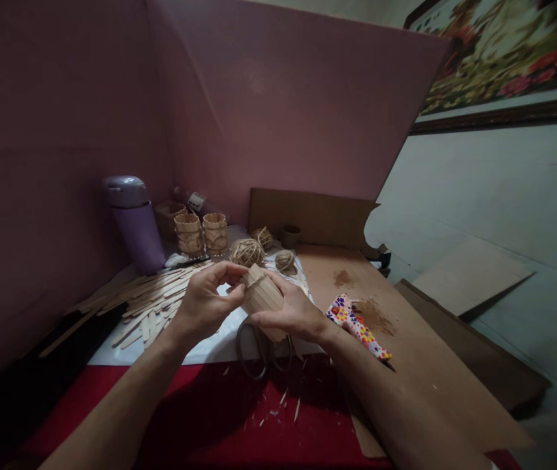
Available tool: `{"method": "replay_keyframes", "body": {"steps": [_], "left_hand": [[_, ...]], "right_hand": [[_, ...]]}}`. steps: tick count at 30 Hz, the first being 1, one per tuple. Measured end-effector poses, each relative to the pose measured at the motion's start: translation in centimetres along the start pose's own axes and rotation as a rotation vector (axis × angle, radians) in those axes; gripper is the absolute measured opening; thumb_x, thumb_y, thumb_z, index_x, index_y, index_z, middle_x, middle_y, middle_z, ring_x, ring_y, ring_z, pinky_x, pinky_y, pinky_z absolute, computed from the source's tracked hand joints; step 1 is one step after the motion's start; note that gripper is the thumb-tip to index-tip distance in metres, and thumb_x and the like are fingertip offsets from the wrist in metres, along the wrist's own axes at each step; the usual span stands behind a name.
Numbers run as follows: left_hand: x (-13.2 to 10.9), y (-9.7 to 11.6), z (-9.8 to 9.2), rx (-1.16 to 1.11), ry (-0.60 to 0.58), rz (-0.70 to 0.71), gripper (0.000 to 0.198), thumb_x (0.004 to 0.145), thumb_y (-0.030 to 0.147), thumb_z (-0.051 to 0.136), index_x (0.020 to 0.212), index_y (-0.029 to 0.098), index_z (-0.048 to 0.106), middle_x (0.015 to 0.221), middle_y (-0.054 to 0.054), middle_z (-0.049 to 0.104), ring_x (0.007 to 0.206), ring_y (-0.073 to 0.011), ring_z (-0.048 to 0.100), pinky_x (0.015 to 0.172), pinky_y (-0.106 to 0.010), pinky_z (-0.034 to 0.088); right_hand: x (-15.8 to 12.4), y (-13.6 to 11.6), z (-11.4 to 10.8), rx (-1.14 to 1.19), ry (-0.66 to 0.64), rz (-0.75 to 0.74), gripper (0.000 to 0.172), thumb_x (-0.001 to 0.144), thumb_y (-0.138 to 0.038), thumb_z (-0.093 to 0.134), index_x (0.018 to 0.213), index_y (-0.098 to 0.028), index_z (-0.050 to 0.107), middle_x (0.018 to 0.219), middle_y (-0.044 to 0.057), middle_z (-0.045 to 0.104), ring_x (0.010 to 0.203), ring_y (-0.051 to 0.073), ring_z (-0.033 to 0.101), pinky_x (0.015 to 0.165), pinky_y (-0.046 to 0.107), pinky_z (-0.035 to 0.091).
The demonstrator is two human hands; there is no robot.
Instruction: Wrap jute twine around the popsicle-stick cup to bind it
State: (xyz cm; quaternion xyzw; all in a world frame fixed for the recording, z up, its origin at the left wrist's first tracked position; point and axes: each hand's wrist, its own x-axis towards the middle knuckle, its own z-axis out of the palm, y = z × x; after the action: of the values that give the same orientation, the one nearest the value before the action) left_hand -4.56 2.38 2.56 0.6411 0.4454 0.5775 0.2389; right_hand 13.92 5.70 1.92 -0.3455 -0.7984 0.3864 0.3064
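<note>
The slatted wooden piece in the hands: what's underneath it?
Below the wooden piece, two dark loop handles, probably scissors, show over the white sheet and red cloth. Any blades, and whatever lies behind the piece and right hand, are hidden.

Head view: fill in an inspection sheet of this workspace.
Surface: red cloth, white sheet, brown board.
Job's things: craft-stick piece with a twine band, three twine balls, loose craft sticks, two craft-stick cups.
Clutter: wood splinters on the cloth, brown powder on the board, scissors handles, a flower-patterned tool.
Hands: right hand grips the piece; left hand touches it near the band.
Cables: nothing seen.
Surroundings: purple bottle, pink panels, framed picture.
</note>
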Motion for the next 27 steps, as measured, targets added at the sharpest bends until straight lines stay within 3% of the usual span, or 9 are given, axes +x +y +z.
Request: {"method": "replay_keyframes", "body": {"steps": [5,11,17,27], "left_hand": [[0.0,0.0,0.0,-0.045,0.026,-0.055,0.020,0.068,0.017,0.062,0.085,0.015,0.073,0.082,-0.005,0.073,0.074,-0.0177,0.065,0.068,-0.028,0.051],[0.2,0.3,-0.5,-0.169,0.113,-0.081,0.026,0.077,0.023,0.062,0.101,0.015,0.069,0.082,-0.003,0.073,0.079,-0.0161,0.066,0.075,-0.027,0.050],[0.1,0.2,-0.6,0.027,-0.050,-0.115,0.029,0.074,0.039,0.071,0.088,0.013,0.073,0.089,-0.010,0.073,0.083,-0.0216,0.064,0.076,-0.033,0.050],[0.3,1.0,-0.9,-0.017,-0.109,-0.137,0.021,0.071,0.034,0.072,0.074,0.014,0.071,0.076,-0.006,0.069,0.073,-0.0169,0.059,0.068,-0.028,0.046]], "right_hand": [[0.2,0.1,0.0,0.076,-0.007,-0.005,0.081,0.060,-0.038,0.080,0.133,-0.022,0.048,0.120,0.008,0.061,0.106,0.027,0.058,0.091,0.043,0.048],[0.4,0.6,0.0,0.221,-0.024,0.017,0.079,0.061,-0.038,0.080,0.131,-0.022,0.048,0.118,0.007,0.062,0.103,0.025,0.059,0.088,0.041,0.049],[0.4,1.0,-0.2,0.167,0.006,-0.004,0.079,0.062,-0.040,0.079,0.132,-0.021,0.047,0.120,0.008,0.061,0.105,0.026,0.058,0.089,0.042,0.048],[0.2,0.8,-0.2,0.062,0.003,-0.030,0.084,0.061,-0.040,0.080,0.136,-0.023,0.045,0.124,0.008,0.060,0.110,0.027,0.057,0.094,0.045,0.046]]}}
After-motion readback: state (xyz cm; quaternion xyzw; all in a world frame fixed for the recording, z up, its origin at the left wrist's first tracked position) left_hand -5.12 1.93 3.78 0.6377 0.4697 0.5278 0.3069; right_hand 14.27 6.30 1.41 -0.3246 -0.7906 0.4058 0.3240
